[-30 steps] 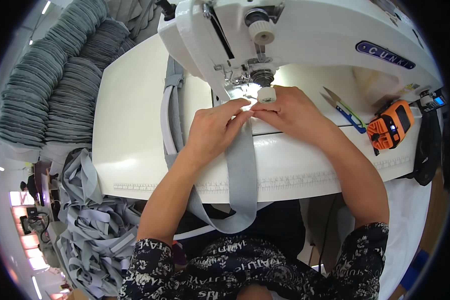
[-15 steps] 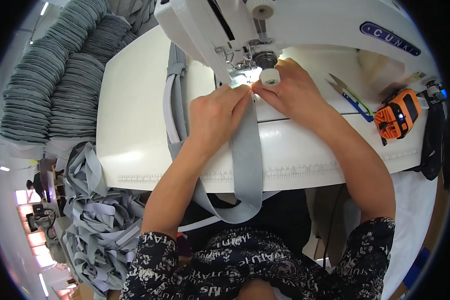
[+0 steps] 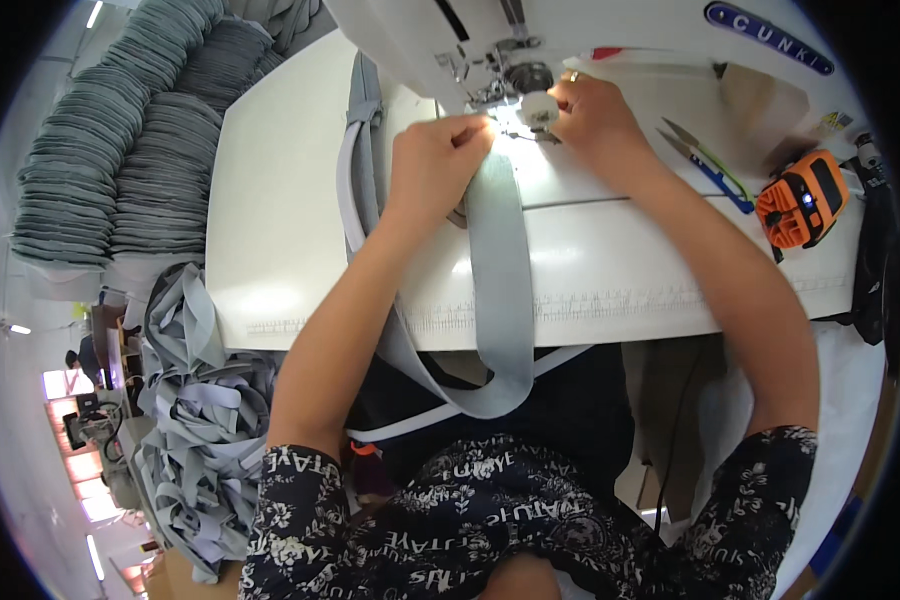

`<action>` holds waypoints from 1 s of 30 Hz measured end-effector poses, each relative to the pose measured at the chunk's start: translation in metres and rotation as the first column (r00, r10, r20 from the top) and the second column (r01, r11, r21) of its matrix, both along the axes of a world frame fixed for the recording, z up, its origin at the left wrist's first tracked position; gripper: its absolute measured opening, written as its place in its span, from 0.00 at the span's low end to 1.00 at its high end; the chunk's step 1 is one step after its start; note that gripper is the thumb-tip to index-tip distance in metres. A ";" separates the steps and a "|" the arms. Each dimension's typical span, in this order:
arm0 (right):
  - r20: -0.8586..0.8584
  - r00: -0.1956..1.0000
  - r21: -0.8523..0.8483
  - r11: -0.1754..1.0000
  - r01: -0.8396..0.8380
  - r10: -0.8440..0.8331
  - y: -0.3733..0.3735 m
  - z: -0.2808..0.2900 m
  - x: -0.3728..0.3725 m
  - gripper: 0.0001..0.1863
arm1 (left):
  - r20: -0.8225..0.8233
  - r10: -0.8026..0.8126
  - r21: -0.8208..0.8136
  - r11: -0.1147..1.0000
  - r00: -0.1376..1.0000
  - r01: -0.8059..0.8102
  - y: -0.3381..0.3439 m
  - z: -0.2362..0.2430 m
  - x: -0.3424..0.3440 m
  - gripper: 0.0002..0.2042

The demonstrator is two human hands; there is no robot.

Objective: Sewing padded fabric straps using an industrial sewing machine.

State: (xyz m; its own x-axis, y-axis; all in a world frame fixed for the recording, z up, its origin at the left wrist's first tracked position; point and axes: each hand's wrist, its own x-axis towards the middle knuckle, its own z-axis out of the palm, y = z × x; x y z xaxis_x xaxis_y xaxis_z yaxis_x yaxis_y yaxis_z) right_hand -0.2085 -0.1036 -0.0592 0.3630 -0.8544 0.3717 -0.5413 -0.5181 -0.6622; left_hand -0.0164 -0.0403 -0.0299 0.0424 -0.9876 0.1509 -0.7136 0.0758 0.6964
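My left hand (image 3: pixel 436 162) pinches the grey fabric strip (image 3: pixel 500 260) at the brightly lit presser foot of the white sewing machine (image 3: pixel 620 22). The strip loops over the table's front edge, and a folded section with pale binding (image 3: pixel 362 100) lies left of the needle area. My right hand (image 3: pixel 595 125) is curled just right of the needle, by the white knob (image 3: pixel 538 112); its fingertips are partly hidden, so I cannot make out what they hold.
Piles of grey fabric pieces (image 3: pixel 70 170) rise at the left, with loose strips (image 3: pixel 200 430) below. Scissors (image 3: pixel 710 165) and an orange device (image 3: pixel 800 200) lie on the white table (image 3: pixel 270 200) at right. A person (image 3: pixel 85 365) is in the left background.
The view has shifted, so the table appears higher. My right hand has moved right and away from my left fingertips, toward the side of the needle. My left hand still pinches the strip.
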 end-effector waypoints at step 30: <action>-0.056 0.994 0.046 0.995 0.092 -0.090 -0.001 0.014 0.004 0.11 | 0.125 0.101 -0.204 0.976 0.987 -0.074 0.003 -0.012 -0.009 0.10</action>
